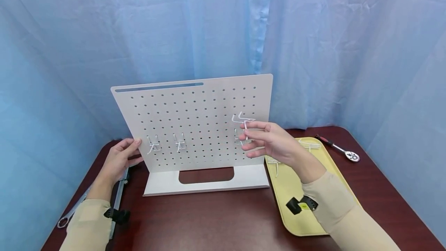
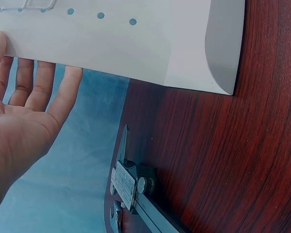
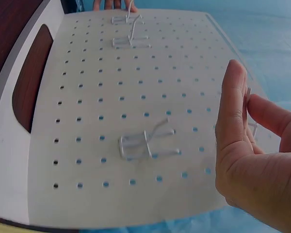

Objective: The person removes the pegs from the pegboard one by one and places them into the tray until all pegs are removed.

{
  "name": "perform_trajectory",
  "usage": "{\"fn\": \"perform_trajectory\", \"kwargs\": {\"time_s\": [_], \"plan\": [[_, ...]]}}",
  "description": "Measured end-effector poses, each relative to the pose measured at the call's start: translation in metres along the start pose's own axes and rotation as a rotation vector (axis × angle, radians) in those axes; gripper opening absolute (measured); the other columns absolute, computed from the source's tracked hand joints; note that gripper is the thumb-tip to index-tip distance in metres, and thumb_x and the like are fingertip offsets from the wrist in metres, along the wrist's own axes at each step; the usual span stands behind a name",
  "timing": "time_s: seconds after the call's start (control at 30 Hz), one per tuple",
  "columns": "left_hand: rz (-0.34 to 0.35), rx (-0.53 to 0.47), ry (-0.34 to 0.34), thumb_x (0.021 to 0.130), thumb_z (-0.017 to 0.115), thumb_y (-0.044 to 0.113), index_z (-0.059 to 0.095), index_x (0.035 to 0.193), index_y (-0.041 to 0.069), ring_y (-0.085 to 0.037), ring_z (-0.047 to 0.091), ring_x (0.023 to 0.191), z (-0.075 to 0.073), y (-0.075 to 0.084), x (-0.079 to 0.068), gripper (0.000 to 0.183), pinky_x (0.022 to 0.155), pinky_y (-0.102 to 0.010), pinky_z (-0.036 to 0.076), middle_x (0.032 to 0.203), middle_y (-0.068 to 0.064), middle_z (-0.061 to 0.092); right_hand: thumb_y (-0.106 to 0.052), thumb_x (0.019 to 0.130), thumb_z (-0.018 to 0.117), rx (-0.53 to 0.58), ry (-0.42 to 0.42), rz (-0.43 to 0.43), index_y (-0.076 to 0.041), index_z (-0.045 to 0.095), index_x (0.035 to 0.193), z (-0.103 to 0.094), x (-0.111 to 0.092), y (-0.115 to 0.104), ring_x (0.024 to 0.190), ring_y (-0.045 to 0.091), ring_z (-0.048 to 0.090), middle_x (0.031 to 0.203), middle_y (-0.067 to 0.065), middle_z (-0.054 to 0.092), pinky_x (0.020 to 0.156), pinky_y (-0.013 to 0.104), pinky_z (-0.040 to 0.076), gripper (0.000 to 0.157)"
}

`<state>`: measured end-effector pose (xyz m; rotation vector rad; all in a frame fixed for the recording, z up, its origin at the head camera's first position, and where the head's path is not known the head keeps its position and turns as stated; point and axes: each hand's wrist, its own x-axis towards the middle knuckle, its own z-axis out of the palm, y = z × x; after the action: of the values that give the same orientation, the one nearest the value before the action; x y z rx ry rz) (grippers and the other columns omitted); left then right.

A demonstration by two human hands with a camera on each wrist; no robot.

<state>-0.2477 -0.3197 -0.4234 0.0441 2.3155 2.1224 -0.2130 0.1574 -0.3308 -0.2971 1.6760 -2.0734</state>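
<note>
A white pegboard (image 1: 226,83) stands upright on its base. My left hand (image 1: 120,156) holds its left edge, thumb on the front and fingers behind, as the left wrist view also shows. Two white wire hooks, a left one (image 1: 153,145) and one beside it (image 1: 179,142), hang on the board's left part. Another mounted hook (image 3: 148,144) sits on the right part, partly behind my right hand (image 1: 273,142) in the head view. Between thumb and fingers that hand pinches a loose white wire hook (image 1: 242,118), held before the board's right side; in the right wrist view it is mostly hidden.
On the right, a yellow tray (image 1: 292,204) carries more wire hooks (image 1: 310,145). A ratchet wrench (image 1: 339,148) lies beyond the tray. By my left forearm are a caliper (image 2: 123,182) and a wrench (image 1: 66,218). Blue curtains (image 1: 195,22) surround the dark wood table (image 1: 202,220).
</note>
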Motion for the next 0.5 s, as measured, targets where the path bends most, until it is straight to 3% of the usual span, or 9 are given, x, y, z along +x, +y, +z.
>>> {"fn": "perform_trajectory", "kwargs": {"time_s": [0.33, 0.5], "plan": [[0.006, 0.017, 0.002, 0.100, 0.066, 0.036, 0.067, 0.110, 0.013, -0.009, 0.069, 0.092, 0.000, 0.000, -0.001, 0.025, 0.078, -0.030, 0.060, 0.105, 0.006, 0.068, -0.014, 0.103, 0.061, -0.044, 0.075, 0.004, 0.004, 0.041, 0.146, -0.040, -0.026, 0.002, 0.081, 0.019, 0.073, 0.108, 0.006, 0.070, 0.078, 0.043, 0.061, 0.051], [0.006, 0.023, 0.000, 0.100, 0.066, 0.036, 0.067, 0.111, 0.013, -0.010, 0.069, 0.093, 0.000, 0.001, 0.000, 0.026, 0.079, -0.031, 0.060, 0.105, 0.006, 0.068, -0.012, 0.104, 0.060, -0.066, 0.107, 0.007, -0.005, 0.055, 0.131, -0.061, -0.040, 0.008, 0.084, 0.020, 0.073, 0.108, 0.007, 0.071, 0.080, 0.044, 0.061, 0.029]]}}
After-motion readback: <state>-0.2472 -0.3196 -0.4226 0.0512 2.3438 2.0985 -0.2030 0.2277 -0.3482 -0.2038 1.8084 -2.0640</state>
